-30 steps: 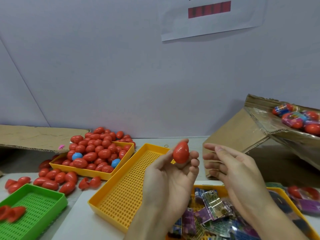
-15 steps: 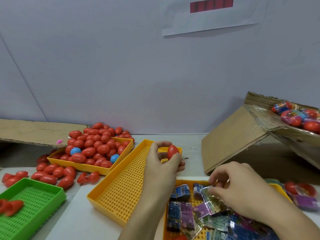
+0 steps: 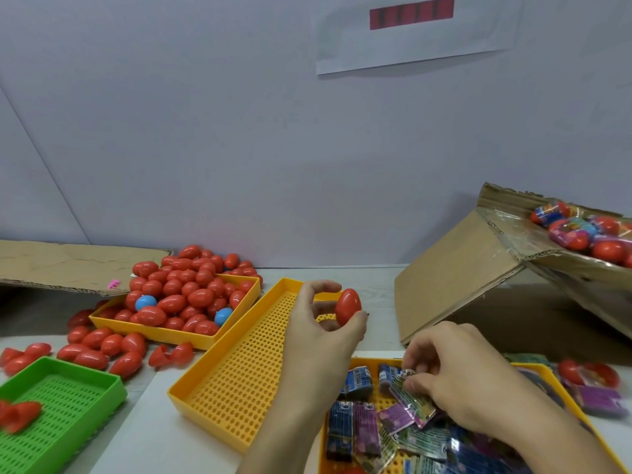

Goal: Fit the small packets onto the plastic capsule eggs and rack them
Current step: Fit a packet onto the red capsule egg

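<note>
Now, left hand (image 3: pixel 318 331): still gripping the red plastic capsule egg (image 3: pixel 348 306), fingers curled.
Right hand (image 3: pixel 455 381): having dropped, now pinching a silvery foil packet (image 3: pixel 408 395).

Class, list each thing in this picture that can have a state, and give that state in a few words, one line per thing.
Left hand: raised, holds a red egg, closed.
Right hand: in the packet tray, pinches a packet.
Long yellow tray: holds nothing that shows.
Egg tray: heaped with eggs.
Green tray: open red shells at its left edge.
Box: tilted, open.
</note>
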Available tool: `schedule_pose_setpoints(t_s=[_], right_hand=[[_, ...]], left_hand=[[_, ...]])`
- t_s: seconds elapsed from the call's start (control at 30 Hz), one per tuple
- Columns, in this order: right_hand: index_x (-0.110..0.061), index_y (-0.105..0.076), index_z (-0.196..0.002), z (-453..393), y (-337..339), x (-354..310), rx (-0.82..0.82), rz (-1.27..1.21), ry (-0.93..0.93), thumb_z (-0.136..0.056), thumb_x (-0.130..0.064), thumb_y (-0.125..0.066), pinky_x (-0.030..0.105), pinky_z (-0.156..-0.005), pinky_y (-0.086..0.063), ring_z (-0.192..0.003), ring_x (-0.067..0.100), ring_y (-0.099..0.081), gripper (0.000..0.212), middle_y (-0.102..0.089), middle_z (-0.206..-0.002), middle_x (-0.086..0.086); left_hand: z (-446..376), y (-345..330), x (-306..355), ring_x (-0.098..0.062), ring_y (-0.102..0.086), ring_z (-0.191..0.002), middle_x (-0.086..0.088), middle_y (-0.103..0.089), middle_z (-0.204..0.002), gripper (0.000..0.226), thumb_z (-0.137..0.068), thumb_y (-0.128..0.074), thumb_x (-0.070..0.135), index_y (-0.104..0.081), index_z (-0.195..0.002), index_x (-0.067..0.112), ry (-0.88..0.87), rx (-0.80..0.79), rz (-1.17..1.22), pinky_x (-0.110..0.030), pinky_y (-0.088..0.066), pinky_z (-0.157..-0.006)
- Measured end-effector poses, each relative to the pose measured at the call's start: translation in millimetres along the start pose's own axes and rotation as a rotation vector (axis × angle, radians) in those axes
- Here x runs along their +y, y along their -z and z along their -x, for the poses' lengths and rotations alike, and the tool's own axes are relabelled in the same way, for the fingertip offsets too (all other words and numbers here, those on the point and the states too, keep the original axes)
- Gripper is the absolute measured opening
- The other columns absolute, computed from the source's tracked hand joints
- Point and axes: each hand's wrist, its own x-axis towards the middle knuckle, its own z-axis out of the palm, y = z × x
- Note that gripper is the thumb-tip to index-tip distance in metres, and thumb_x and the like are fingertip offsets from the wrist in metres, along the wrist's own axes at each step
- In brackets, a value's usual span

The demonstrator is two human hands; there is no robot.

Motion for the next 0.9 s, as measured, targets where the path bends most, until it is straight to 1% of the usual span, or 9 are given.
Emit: schedule_pose_setpoints(t_s=[0.17, 0.23, 0.33, 0.43, 0.53, 0.67, 0.73, 0.8, 0.9], right_hand=[[-0.036, -0.065, -0.081, -0.9, -1.0, 1.5, 0.001, -0.041, 0.022, -0.08, -0.025, -0.081, 0.015, -0.053, -0.044, -0.062, -0.001, -0.063, 0.019, -0.067, -0.069, -0.012], [-0.036, -0.066, -0.085, -1.6, -1.4, 2.8, -0.002, -0.073, 0.041, -0.081, -0.024, -0.08, 0.015, -0.052, -0.045, -0.064, -0.007, -0.062, 0.019, -0.067, -0.07, -0.019], [-0.035, -0.068, -0.086, -2.5, -0.4, 5.6, -0.01, -0.107, 0.054, -0.082, -0.024, -0.08, 0.016, -0.053, -0.046, -0.066, -0.006, -0.063, 0.017, -0.066, -0.072, -0.027], [-0.035, -0.07, -0.086, -3.0, 3.7, 8.7, -0.011, -0.195, 0.069, -0.082, -0.024, -0.079, 0.016, -0.06, -0.048, -0.068, -0.001, -0.065, 0.015, -0.07, -0.074, -0.019], [-0.037, -0.071, -0.09, -2.6, 8.0, 10.0, 0.014, -0.33, 0.098, -0.081, -0.026, -0.08, 0.017, -0.065, -0.046, -0.068, 0.002, -0.065, 0.016, -0.071, -0.078, -0.012], [-0.038, -0.072, -0.095, -1.8, 10.4, 7.8, 0.022, -0.443, 0.117, -0.081, -0.027, -0.079, 0.026, -0.077, -0.054, -0.073, 0.006, -0.069, 0.019, -0.073, -0.078, -0.01], [-0.037, -0.071, -0.097, -1.1, 11.2, 6.1, 0.024, -0.501, 0.122, -0.082, -0.025, -0.078, 0.024, -0.074, -0.055, -0.072, 0.008, -0.07, 0.02, -0.074, -0.077, -0.009], [-0.036, -0.071, -0.097, -1.0, 12.1, 4.5, 0.043, -0.57, 0.119, -0.082, -0.022, -0.078, 0.016, -0.066, -0.054, -0.07, 0.008, -0.07, 0.022, -0.074, -0.075, -0.007], [-0.033, -0.071, -0.1, -1.0, 12.9, 2.9, 0.094, -0.656, 0.119, -0.083, -0.018, -0.077, 0.009, -0.059, -0.048, -0.067, 0.005, -0.07, 0.024, -0.075, -0.074, -0.006]], left_hand=[[1.1, -0.9, 1.5, -0.006, -0.066, -0.072, 0.004, -0.069, -0.094, 0.033, -0.077, -0.083, 0.014, -0.061, -0.097, 0.028, -0.054, -0.006, -0.082, -0.017, -0.052, -0.06], [1.6, -1.4, 2.4, -0.005, -0.067, -0.074, 0.004, -0.068, -0.094, 0.031, -0.076, -0.084, 0.016, -0.063, -0.095, 0.028, -0.064, -0.017, -0.102, -0.018, -0.053, -0.062], [2.2, -1.8, 2.6, -0.005, -0.067, -0.076, 0.005, -0.068, -0.093, 0.029, -0.076, -0.084, 0.018, -0.063, -0.094, 0.029, -0.061, -0.021, -0.109, -0.018, -0.054, -0.064], [2.0, -1.4, 2.4, -0.008, -0.069, -0.076, 0.005, -0.069, -0.093, 0.025, -0.08, -0.081, 0.018, -0.064, -0.095, 0.027, -0.047, -0.017, -0.08, -0.018, -0.055, -0.064], [0.9, 0.1, 2.7, -0.014, -0.072, -0.076, -0.003, -0.07, -0.094, 0.02, -0.086, -0.072, 0.012, -0.062, -0.102, 0.02, -0.03, -0.025, 0.019, -0.02, -0.057, -0.066], [-2.1, 1.9, 1.5, -0.018, -0.068, -0.067, 0.003, -0.067, -0.071, 0.014, -0.093, -0.055, 0.003, -0.061, -0.101, 0.013, 0.03, -0.043, 0.119, -0.025, -0.056, -0.064], [-2.8, 2.1, 1.6, -0.017, -0.061, -0.061, 0.002, -0.06, -0.063, 0.018, -0.092, -0.049, -0.002, -0.06, -0.094, 0.012, 0.102, -0.072, 0.165, -0.027, -0.053, -0.059], [-2.2, 2.9, 1.1, -0.015, -0.055, -0.056, 0.0, -0.054, -0.061, 0.023, -0.09, -0.052, 0.0, -0.063, -0.081, 0.018, 0.152, -0.129, 0.118, -0.027, -0.051, -0.054], [1.8, 3.1, 1.1, -0.01, -0.05, -0.052, 0.007, -0.052, -0.059, 0.015, -0.088, -0.07, 0.02, -0.07, -0.074, 0.023, 0.136, -0.258, -0.057, -0.022, -0.049, -0.055]])
